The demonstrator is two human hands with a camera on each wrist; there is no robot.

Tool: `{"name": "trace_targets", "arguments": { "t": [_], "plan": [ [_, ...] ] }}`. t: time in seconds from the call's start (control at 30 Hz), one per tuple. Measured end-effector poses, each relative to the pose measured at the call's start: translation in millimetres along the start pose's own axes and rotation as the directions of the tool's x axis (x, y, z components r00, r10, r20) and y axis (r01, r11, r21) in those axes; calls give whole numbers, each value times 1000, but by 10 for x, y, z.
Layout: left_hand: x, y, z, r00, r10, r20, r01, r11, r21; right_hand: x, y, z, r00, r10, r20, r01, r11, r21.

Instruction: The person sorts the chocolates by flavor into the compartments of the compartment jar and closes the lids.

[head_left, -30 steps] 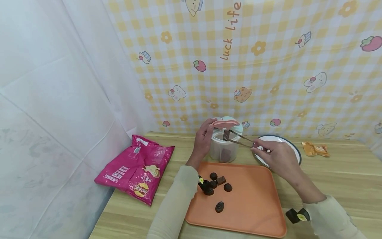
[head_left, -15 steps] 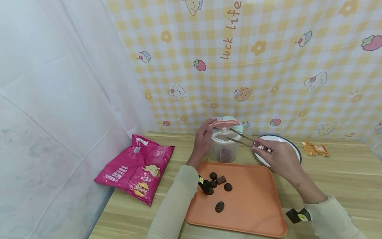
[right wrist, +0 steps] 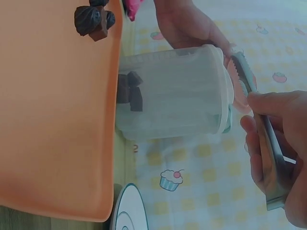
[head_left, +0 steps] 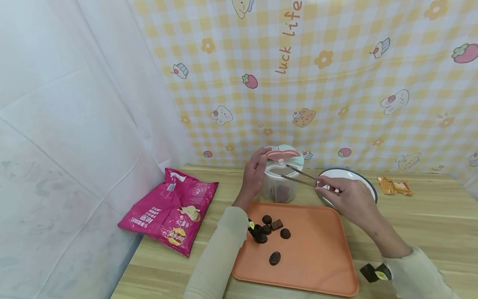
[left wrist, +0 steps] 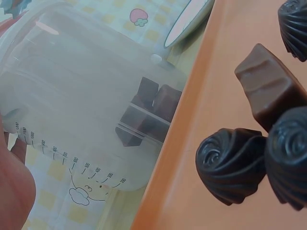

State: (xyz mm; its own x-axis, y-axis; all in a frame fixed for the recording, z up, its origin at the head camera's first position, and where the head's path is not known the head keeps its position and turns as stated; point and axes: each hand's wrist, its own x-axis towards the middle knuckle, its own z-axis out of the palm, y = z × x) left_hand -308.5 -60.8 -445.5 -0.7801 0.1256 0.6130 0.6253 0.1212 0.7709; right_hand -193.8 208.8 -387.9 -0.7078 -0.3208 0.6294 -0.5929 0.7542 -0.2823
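Observation:
A clear plastic food container [head_left: 270,192] with a pale green lid stands behind the tray, its pink flap [head_left: 282,155] raised. My left hand [head_left: 254,174] holds the container's left side, fingertips up by the flap. My right hand [head_left: 351,197] grips metal tongs [right wrist: 268,158]; their arms are spread over the container's opening with nothing between the tips. Several brown chocolates [left wrist: 144,117] lie at the container's bottom, seen through its wall. On the orange tray [head_left: 313,249] are more chocolates, among them a brown block [head_left: 276,225] and a dark oval one [head_left: 274,258].
A blue-rimmed white plate [head_left: 367,185] sits right of the container, partly under my right hand. Orange wrapped snacks [head_left: 394,187] lie farther right. A magenta chip bag [head_left: 168,211] rests at the left. A checked cloth [head_left: 336,104] hangs behind the table.
One second ago the tongs held a brown chocolate over the container's opening; by half a second ago it had left their tips. The tongs have since shifted slightly; my left hand has stayed put.

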Motion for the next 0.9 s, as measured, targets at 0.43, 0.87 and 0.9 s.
{"name": "trace_targets", "arguments": {
  "t": [0.43, 0.87, 0.9],
  "plan": [
    [32, 0, 5, 999, 36, -31, -36, 999, -3, -122, 1, 6, 958, -29, 287, -6, 993, 121],
    [20, -5, 0, 999, 41, -13, -41, 999, -7, -178, 51, 122, 875, -128, 468, 88, 990, 108],
    [18, -4, 1, 999, 38, -13, -38, 999, -7, -181, 51, 134, 872, -136, 469, 97, 990, 107]
  ]
}}
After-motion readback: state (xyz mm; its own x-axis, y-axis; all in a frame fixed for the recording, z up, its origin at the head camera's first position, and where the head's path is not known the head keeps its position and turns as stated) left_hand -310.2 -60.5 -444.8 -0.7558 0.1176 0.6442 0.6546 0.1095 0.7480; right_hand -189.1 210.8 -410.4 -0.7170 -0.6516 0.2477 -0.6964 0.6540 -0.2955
